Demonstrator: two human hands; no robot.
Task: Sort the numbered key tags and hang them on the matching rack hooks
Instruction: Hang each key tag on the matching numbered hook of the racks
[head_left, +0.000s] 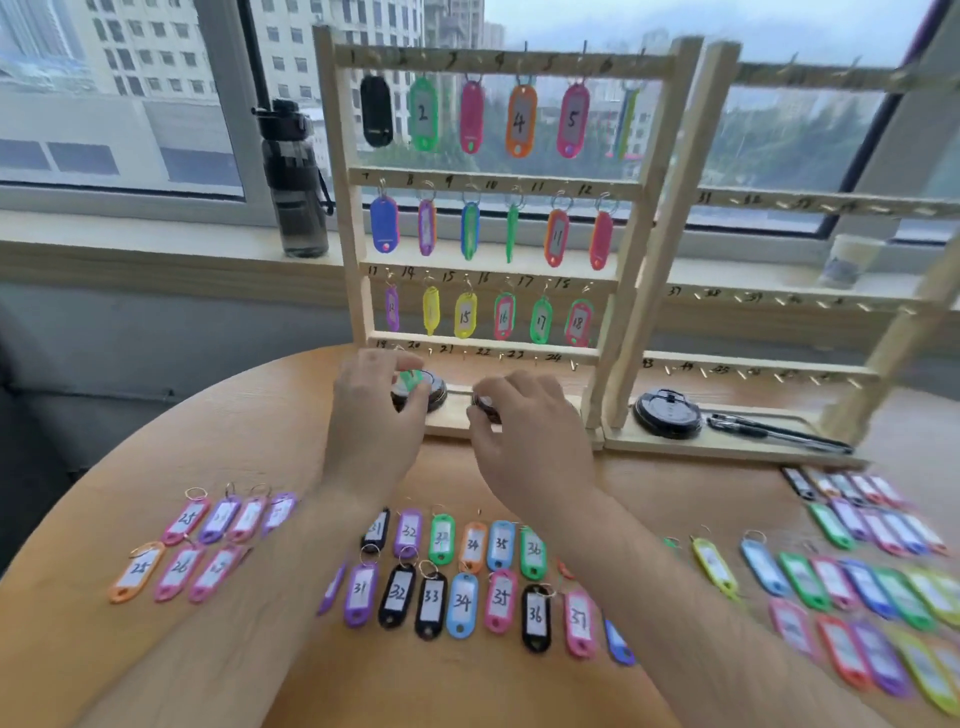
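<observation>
Pinches small green plastic key tag (410, 379) in fingers of left hand (374, 415), just below pale wooden rack (483, 354) bottom rail; curls right hand (530, 436) round small dark object (485, 408) (too blurred to name). Probably light, stiff, slick: best gripped by edges or ring.

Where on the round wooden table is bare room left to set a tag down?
Bare: the band of round wooden table between the pale wooden rack and the rows of coloured plastic key tags, widest at the left; the near edge at centre and left. Crowded: the right side and the middle rows.
</observation>
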